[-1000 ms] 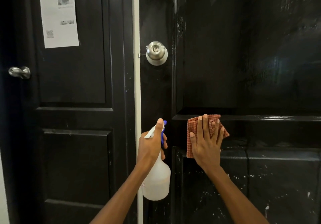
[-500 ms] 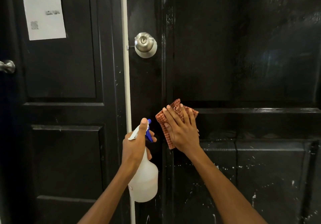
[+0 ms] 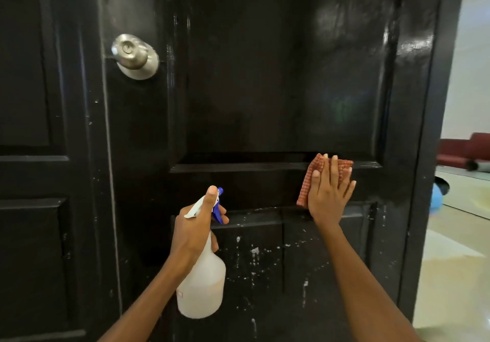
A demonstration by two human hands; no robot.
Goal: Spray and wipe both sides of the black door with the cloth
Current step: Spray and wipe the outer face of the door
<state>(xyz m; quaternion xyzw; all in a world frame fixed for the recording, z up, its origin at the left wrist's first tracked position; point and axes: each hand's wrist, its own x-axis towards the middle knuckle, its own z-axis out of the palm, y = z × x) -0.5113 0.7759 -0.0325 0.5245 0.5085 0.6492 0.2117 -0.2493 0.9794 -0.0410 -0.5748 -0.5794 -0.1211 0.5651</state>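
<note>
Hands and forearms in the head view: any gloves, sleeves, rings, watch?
Neither. The left hand and right hand are bare, no gloves. Both forearms are uncovered as far as the bottom edge of the frame, no sleeve in view. No rings, watch or wristband visible on either. Nails short, unpainted as far as can be seen.

Left hand [image 3: 195, 231] curled in a grip, thumb up; right hand [image 3: 328, 195] flat, fingers spread, both arms outstretched.

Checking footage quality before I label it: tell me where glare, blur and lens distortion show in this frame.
Head view: glare streaks the glossy black door at its upper right; motion blur softens the door knob; wide-angle bending bows the door's right edge. The cloth, right hand and spray bottle in the left hand stay fairly sharp.
</note>
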